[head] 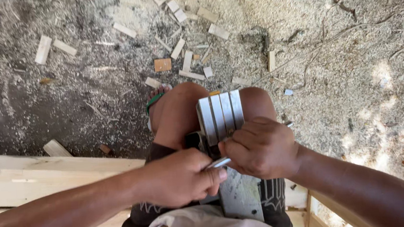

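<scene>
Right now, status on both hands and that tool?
Left hand gripping thin metal piece. Right hand clamped on grooved metal tool, resting on knees. Nothing blocking.

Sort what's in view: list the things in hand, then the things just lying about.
In hand:
- grooved grey metal tool, steadied by right hand
- thin silver metal piece, in left hand

Lying about:
- pale wood offcuts
- sawdust-covered ground
- pale wooden planks

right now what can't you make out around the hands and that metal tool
- Head view: the left hand closes over a thin metal piece; only its tip shows.
- The right hand covers the near end of the ribbed metal tool.
- The tool's underside is hidden against the knees.
- The foot in the green sandal is mostly behind the knee.
</scene>
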A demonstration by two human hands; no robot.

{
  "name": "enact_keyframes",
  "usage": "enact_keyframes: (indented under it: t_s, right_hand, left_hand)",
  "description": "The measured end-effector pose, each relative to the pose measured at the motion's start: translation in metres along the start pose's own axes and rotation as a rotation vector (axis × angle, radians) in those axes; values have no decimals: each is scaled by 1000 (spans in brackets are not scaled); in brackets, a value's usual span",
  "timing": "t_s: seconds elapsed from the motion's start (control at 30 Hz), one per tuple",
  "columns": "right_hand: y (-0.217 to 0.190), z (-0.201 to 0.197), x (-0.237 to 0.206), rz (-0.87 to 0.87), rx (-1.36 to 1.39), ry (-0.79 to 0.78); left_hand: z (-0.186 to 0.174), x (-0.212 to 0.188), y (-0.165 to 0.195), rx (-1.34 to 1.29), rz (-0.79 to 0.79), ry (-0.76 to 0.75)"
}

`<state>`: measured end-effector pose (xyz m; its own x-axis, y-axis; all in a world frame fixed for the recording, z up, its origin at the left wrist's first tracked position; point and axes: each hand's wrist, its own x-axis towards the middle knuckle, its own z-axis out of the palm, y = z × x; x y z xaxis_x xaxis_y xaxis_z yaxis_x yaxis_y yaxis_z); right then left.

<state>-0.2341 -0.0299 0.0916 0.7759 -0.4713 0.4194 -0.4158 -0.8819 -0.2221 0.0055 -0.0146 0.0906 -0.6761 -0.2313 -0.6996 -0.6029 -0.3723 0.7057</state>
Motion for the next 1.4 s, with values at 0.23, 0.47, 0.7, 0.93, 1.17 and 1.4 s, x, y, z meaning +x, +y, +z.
enact_keyframes:
  t_s: [0.23, 0.47, 0.7, 0.93, 1.17, 1.4]
  right_hand:
    - [5, -8, -10, -138, -61, 22]
    - [4, -10, -18, -174, -68, 31]
    - [-11, -12, -9, 106, 36, -88]
    - [-43, 0, -38, 470, 59, -21]
    - [-79, 2, -74, 716, 92, 409]
    - [-104, 18, -70, 1363, 678, 372]
  left_hand:
    - [41, 4, 5, -77, 282, 215]
    - [60, 10, 0, -35, 287, 304]
    - [12, 3, -23, -117, 307, 379]
    - [-2, 28, -38, 82, 814, 925]
    - [26, 51, -36, 297, 598, 900]
    - [41, 61, -29, 383, 660, 964]
